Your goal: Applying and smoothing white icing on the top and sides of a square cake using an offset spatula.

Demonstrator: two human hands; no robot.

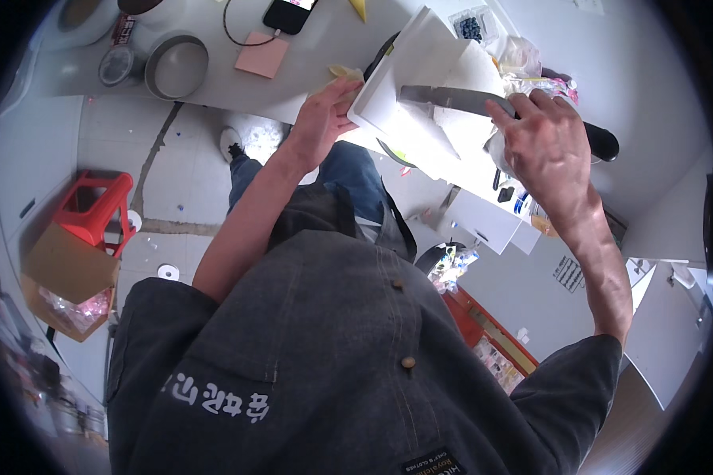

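My right hand [549, 139] grips the black handle of a long knife [457, 98]. The flat steel blade points left across a pale off-white slab [472, 68], whose near part is washed out by glare. Blade and slab overlap in view; how deep the edge sits I cannot tell. Beneath them is a white board or shallow tray [386, 83], tilted in view with one corner towards my body. My left hand [327, 122] is at that corner, fingers apart and against its left edge, not closed around anything visible.
Left on the table are a round metal cake tin [177, 66], a lidded clear jar [116, 66], pink sticky notes [261, 55] and a cabled phone [289, 15]. Blueberries in a clear box [470, 28] and plastic bags [520, 56] lie beyond the slab. A red stool [95, 205] stands on the floor.
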